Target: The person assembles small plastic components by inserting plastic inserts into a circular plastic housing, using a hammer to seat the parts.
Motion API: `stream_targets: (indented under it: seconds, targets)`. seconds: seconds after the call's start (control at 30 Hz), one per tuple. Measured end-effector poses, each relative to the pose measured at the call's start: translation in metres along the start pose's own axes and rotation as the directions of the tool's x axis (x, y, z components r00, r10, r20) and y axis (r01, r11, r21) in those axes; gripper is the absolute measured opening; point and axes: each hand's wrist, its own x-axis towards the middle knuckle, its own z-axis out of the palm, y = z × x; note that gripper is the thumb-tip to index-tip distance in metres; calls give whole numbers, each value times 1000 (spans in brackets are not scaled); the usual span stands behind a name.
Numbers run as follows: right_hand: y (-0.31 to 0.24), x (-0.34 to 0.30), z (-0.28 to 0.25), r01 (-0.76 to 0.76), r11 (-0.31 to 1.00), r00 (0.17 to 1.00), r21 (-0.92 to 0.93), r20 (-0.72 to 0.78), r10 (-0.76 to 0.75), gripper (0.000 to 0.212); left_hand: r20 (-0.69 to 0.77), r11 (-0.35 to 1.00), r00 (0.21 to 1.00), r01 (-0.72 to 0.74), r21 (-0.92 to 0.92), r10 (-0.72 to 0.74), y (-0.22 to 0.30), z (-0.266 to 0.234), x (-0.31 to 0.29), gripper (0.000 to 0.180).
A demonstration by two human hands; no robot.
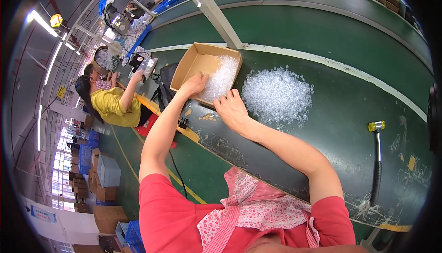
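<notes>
A shallow cardboard box [188, 71] stands tilted toward me on the dark green table, its right half filled with small clear plastic pieces [220, 79]. Over the near wall, my left hand [195, 85] reaches inside, fingers bent together beside the pieces; what they hold, if anything, is hidden. My right hand [231, 110] is at the near right corner, fingers curled over the rim. Right of the box lies a loose heap of the same clear pieces [277, 94], apart from both hands.
A hammer [377, 142] with a yellow head and black grip lies at the right. Behind the box rises a white metal post [216, 18]. A black bag [166, 83] sits left of the box. A co-worker in a yellow top [113, 105] works farther left.
</notes>
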Motion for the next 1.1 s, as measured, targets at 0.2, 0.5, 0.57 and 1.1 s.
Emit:
stream_targets:
  seconds: [0.2,0.5,0.57,1.1]
  targets:
    - [-1,-1,-2,17,1000,1000,-16,-26,-17,19,-62,971,981,-191,-144,184,23,10,4,50]
    - [1,-1,9,-10,1000,995,14,-98,11,19,-197,863,858,-497,-86,474,55,-3,-15,40]
    - [3,-2,9,-14,1000,995,12,-94,15,19,-209,926,906,-377,-2,368,62,-9,-7,38]
    - [-1,-1,11,-6,1000,993,29,-120,9,17,-152,835,965,-260,-485,213,75,22,61,33]
